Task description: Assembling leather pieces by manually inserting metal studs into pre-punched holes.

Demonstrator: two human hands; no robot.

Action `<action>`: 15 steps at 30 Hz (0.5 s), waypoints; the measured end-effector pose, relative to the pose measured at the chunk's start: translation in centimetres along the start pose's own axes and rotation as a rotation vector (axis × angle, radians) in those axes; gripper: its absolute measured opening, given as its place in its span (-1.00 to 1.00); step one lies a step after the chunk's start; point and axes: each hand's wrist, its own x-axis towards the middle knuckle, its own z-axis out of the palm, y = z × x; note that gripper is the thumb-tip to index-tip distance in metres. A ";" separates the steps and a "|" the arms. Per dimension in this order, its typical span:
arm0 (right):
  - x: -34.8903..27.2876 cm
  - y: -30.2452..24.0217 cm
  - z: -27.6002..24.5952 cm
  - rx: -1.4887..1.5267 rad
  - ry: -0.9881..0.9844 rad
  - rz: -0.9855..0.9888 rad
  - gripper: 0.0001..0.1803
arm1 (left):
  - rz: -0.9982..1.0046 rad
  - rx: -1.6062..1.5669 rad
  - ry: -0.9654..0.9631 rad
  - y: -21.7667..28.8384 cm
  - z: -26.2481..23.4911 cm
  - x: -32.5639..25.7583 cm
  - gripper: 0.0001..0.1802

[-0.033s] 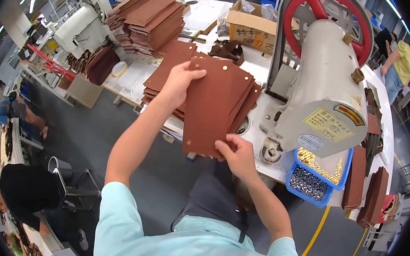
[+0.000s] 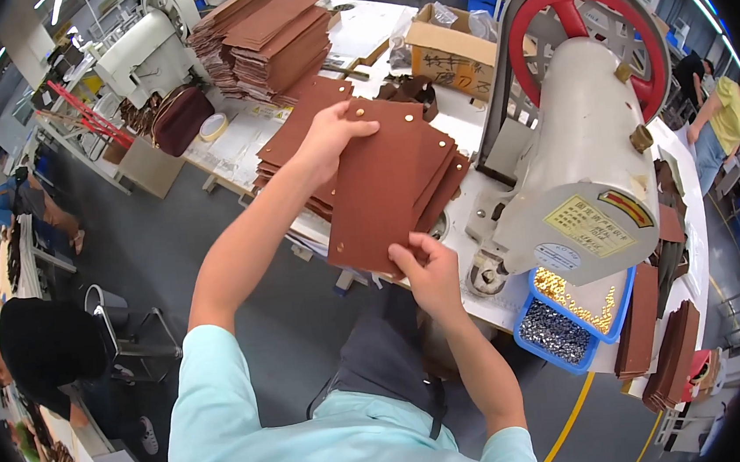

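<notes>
A reddish-brown leather-like panel (image 2: 371, 197) with brass-coloured studs near its corners is held up in front of me. My left hand (image 2: 334, 143) is closed on its upper left edge, thumb on the front face. My right hand (image 2: 432, 271) pinches the lower right corner between thumb and fingers. Similar studded panels (image 2: 447, 180) fan out behind it to the right; whether my hands also grip any of these is hidden. Left of it, more studded panels (image 2: 285, 142) lie in a stack on the table, partly covered by my left hand.
A grey press machine (image 2: 579, 151) with a red wheel stands at the right. Blue trays of gold (image 2: 560, 289) and dark metal bits (image 2: 551, 334) sit before it. Tall brown stacks (image 2: 280, 58) and a cardboard box (image 2: 452, 57) are behind. A person in black (image 2: 50, 343) is at left.
The held panel and both hands have shifted very slightly. My right hand's fingers have lifted a little, with the thumb still on the panel's corner.
</notes>
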 end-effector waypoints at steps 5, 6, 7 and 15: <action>3.1 -1.0 1.1 0.023 0.073 -0.041 -0.60 | 0.034 0.295 -0.107 -1.5 -2.3 7.1 -0.35; 3.0 -0.6 1.3 -0.211 0.090 0.033 -0.54 | 0.091 0.619 0.034 -2.5 -3.9 7.4 -0.34; 3.3 -0.2 1.4 -0.443 0.105 0.101 -0.48 | 0.153 0.945 0.181 -2.6 -4.9 7.6 -0.32; -11.3 3.9 -8.2 -0.532 -0.104 -0.062 -0.65 | 0.776 0.873 0.076 -10.0 3.8 -7.0 -0.78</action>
